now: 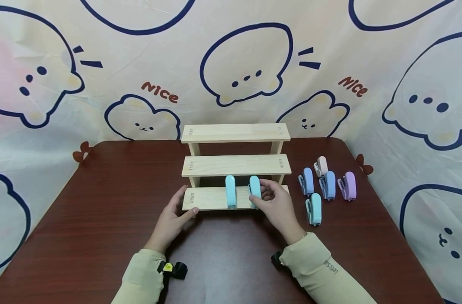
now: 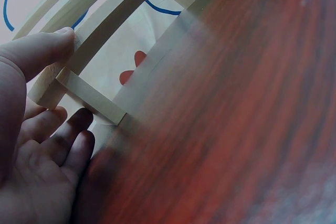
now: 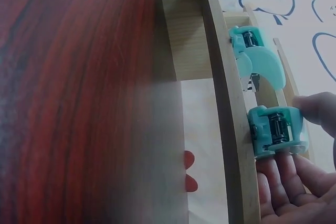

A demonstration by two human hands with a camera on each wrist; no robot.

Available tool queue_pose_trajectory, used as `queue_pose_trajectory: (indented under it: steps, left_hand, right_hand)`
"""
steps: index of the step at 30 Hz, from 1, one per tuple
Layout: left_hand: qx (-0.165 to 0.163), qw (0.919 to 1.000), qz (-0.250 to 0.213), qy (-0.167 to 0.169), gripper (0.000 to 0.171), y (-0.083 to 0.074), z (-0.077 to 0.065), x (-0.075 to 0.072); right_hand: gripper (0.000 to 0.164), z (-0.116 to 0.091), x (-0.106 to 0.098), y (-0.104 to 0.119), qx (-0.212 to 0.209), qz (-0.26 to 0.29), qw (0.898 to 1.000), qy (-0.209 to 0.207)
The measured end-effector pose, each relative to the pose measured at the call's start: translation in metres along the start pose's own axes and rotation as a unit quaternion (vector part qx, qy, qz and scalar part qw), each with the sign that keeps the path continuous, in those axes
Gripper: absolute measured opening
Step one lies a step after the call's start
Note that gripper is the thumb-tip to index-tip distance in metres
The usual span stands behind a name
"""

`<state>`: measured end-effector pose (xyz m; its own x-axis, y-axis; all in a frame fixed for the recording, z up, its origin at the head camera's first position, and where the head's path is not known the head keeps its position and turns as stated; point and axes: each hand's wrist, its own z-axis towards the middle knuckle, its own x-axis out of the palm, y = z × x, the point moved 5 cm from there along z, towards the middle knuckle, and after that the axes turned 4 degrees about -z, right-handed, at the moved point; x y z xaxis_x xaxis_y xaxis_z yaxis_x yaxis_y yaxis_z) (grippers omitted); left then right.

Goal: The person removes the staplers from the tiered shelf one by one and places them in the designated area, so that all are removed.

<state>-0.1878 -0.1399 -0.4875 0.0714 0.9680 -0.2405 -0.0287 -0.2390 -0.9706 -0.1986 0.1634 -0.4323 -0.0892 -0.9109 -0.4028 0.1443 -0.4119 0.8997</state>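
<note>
A three-step wooden shelf (image 1: 236,165) stands on the table. My left hand (image 1: 174,217) grips the left end of its lowest step (image 1: 209,198); in the left wrist view the thumb (image 2: 50,48) lies against the wood and the other fingers curl below. On that step a turquoise mini stapler (image 1: 231,191) stands near the middle. To its right, my right hand (image 1: 278,204) holds a second turquoise stapler (image 1: 255,188) between thumb and fingers. Seen from the right wrist, this held stapler (image 3: 278,131) is at the step, its spring end facing the camera.
Right of the shelf several more mini staplers lie on the brown table (image 1: 113,211): a white one (image 1: 321,166), blue ones (image 1: 328,185), a purple one (image 1: 347,186) and a turquoise one (image 1: 314,209). A patterned cloth (image 1: 246,55) hangs behind the table.
</note>
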Motion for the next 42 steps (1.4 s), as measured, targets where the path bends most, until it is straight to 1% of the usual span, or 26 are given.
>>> queue_pose_trajectory:
  steps: [6,12,16,22,25,29,35,42]
  left_hand:
    - [0.002,1.0000,-0.009,0.000,0.087,0.000,0.000,0.001]
    - [0.002,1.0000,-0.001,0.001,0.088,0.001,0.001,0.001]
    - [0.001,1.0000,-0.002,0.001,0.088,0.002,0.001,0.002]
    - [-0.005,1.0000,-0.005,0.001,0.088,0.002,0.002,0.002]
    - [-0.006,1.0000,-0.006,0.000,0.088,0.002,0.002,0.002]
    - [-0.004,1.0000,-0.002,-0.001,0.087,0.001,0.001,0.001]
    - [0.001,0.9999,-0.011,-0.002,0.088,0.001,0.000,0.001]
    - [-0.007,0.9999,-0.015,-0.001,0.087,0.001,0.001,0.002]
  right_hand:
    - [0.047,-0.004,-0.005,-0.002,0.003,-0.004,1.000,0.012]
    - [0.048,-0.010,-0.017,-0.004,0.015,0.002,1.000,0.017]
    - [0.050,-0.014,-0.029,-0.007,0.024,0.009,1.000,0.006]
    - [0.050,-0.021,-0.044,-0.003,0.017,0.013,1.000,-0.013]
    - [0.049,-0.025,-0.050,-0.003,0.023,0.015,0.999,-0.017]
    - [0.047,-0.029,-0.056,-0.005,0.030,0.006,0.999,-0.023]
    - [0.045,-0.032,-0.066,-0.006,0.021,-0.011,0.999,-0.043]
    - [0.046,-0.035,-0.077,-0.012,0.027,-0.022,0.997,-0.063]
